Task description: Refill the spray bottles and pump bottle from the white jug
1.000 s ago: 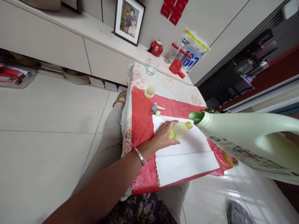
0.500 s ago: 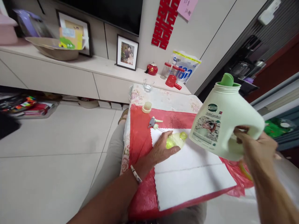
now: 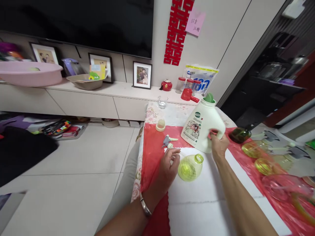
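Observation:
My right hand (image 3: pixel 220 144) grips the handle of the pale green detergent jug (image 3: pixel 203 123), which stands nearly upright at the far part of the table. Its mouth is uncovered and shows a green spout. Just left of a yellow-green see-through bottle (image 3: pixel 190 167) is my left hand (image 3: pixel 169 167), its fingers curled; whether they hold anything is hard to see. The bottle has an open neck and rests on the white cloth (image 3: pixel 197 213). Beyond my left hand lies a grey spray head (image 3: pixel 167 141), and a cream cap (image 3: pixel 160 125) sits on the red plastic sheet (image 3: pixel 154 157).
A glass dish (image 3: pixel 161 102) stands at the table's far edge. On the right side are a dark bottle (image 3: pixel 240 134), yellow spray bottles (image 3: pixel 254 149) and a pink clear item (image 3: pixel 286 186). Behind, a long cabinet (image 3: pixel 86 102) holds jars, frames and a pink basin (image 3: pixel 29 72).
The jug has gone down and left from the air to the table. My left hand has let go of the bottle, which now shows fully. The view has shifted, revealing more bottles at right.

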The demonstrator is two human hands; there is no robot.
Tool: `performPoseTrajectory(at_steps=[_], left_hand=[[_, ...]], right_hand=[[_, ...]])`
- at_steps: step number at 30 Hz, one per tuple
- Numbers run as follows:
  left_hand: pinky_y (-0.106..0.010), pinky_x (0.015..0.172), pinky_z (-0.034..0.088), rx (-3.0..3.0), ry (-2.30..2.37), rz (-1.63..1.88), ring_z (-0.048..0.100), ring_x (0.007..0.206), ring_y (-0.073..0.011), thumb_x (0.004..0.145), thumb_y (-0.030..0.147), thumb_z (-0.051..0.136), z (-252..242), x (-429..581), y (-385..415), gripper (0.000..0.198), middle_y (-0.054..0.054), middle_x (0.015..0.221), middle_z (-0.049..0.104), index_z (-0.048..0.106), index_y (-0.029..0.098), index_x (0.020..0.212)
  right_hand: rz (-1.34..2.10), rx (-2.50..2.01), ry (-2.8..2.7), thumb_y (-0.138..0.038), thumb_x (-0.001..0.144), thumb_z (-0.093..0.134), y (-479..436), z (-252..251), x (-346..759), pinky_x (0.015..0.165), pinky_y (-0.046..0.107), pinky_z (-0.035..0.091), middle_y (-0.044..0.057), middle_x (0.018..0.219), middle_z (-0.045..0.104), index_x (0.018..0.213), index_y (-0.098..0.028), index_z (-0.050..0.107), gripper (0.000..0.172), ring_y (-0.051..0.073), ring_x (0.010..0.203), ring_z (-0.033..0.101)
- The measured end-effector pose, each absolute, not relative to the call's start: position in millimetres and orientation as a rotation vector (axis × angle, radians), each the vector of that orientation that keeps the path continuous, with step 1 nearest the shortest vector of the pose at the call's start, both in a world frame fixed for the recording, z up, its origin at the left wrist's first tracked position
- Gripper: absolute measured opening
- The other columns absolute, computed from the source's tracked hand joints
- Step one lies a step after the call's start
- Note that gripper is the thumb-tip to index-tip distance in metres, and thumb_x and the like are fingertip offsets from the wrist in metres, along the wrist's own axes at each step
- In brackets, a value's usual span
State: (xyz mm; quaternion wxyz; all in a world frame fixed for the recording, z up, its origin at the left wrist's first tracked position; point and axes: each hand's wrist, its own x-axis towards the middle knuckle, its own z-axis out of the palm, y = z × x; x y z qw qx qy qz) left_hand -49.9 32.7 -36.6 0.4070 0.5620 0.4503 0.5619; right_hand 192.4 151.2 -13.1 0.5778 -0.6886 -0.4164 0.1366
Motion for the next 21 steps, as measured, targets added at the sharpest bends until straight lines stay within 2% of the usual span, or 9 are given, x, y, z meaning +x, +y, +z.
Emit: performPoseTrajectory(at_steps=[3,5,8,10,12,15,18,21], left_hand=[[-0.031,0.071,0.054,1.403,1.290,1.442,0.064,0.087,-0.0179,0.089,0.020,0.049,-33.7,-56.1,35.9,0.022,-0.008,0.108,0.065,0.063,0.021,0.105],[-0.031,0.071,0.054,1.468,1.377,1.412,0.063,0.088,-0.0185,0.084,0.013,0.050,-28.5,-64.3,41.0,0.026,-0.008,0.108,0.063,0.065,0.022,0.104],[-0.035,0.081,0.053,1.726,1.465,1.237,0.062,0.095,-0.0212,0.079,0.006,0.051,-17.6,-80.0,55.0,0.034,-0.009,0.109,0.062,0.067,0.019,0.107],[-0.039,0.091,0.049,2.007,1.484,1.041,0.060,0.104,-0.0237,0.080,0.003,0.050,-11.0,-89.4,68.1,0.037,-0.009,0.111,0.064,0.067,0.019,0.109],[-0.041,0.093,0.046,2.311,1.466,0.779,0.058,0.107,-0.0249,0.087,0.005,0.044,-7.0,-95.5,82.4,0.038,-0.008,0.114,0.067,0.067,0.021,0.113],[-0.042,0.088,0.045,2.630,1.323,0.412,0.055,0.107,-0.0282,0.096,0.015,0.043,-7.4,-97.7,101.2,0.031,-0.008,0.112,0.070,0.068,0.025,0.113],[-0.041,0.088,0.044,2.698,1.241,0.320,0.054,0.104,-0.0280,0.096,0.018,0.045,-11.8,-94.7,112.7,0.027,-0.009,0.109,0.071,0.071,0.024,0.099],[-0.040,0.090,0.044,2.717,1.244,0.323,0.055,0.104,-0.0266,0.094,0.013,0.046,-12.6,-92.2,116.4,0.026,-0.012,0.117,0.069,0.071,0.020,0.089]], right_hand=[[0.388,-1.666,-1.028,-0.041,0.098,0.060,150.1,-14.2,199.5,0.091,0.039,0.055,0.008,0.115,0.062,0.120,-0.013,0.061,0.036,0.018,0.103,0.061],[0.441,-1.696,-1.067,-0.040,0.093,0.067,140.9,-10.7,208.1,0.090,0.039,0.054,0.007,0.110,0.063,0.117,-0.013,0.063,0.036,0.018,0.099,0.062],[0.469,-1.718,-1.087,-0.034,0.068,0.084,111.2,-3.9,219.6,0.093,0.041,0.051,0.008,0.113,0.066,0.118,-0.017,0.067,0.056,0.024,0.105,0.062],[0.464,-1.724,-1.060,-0.036,0.058,0.085,79.3,-1.1,223.0,0.096,0.044,0.049,0.009,0.122,0.064,0.124,-0.019,0.066,0.071,0.029,0.112,0.060],[0.492,-1.719,-1.035,-0.044,0.059,0.081,39.8,-0.3,222.3,0.097,0.044,0.049,0.010,0.122,0.066,0.124,-0.020,0.068,0.071,0.029,0.113,0.062],[0.547,-1.722,-0.984,-0.054,0.060,0.080,-22.9,-1.9,217.7,0.096,0.042,0.052,0.010,0.118,0.068,0.123,-0.019,0.068,0.073,0.029,0.113,0.063],[0.586,-1.751,-0.895,-0.058,0.058,0.080,-76.2,-5.7,213.7,0.092,0.042,0.055,0.012,0.114,0.069,0.122,-0.015,0.067,0.079,0.029,0.105,0.066],[0.607,-1.778,-0.830,-0.060,0.057,0.081,-115.9,-12.0,210.9,0.091,0.039,0.057,0.012,0.109,0.071,0.121,-0.013,0.068,0.081,0.028,0.102,0.067]])
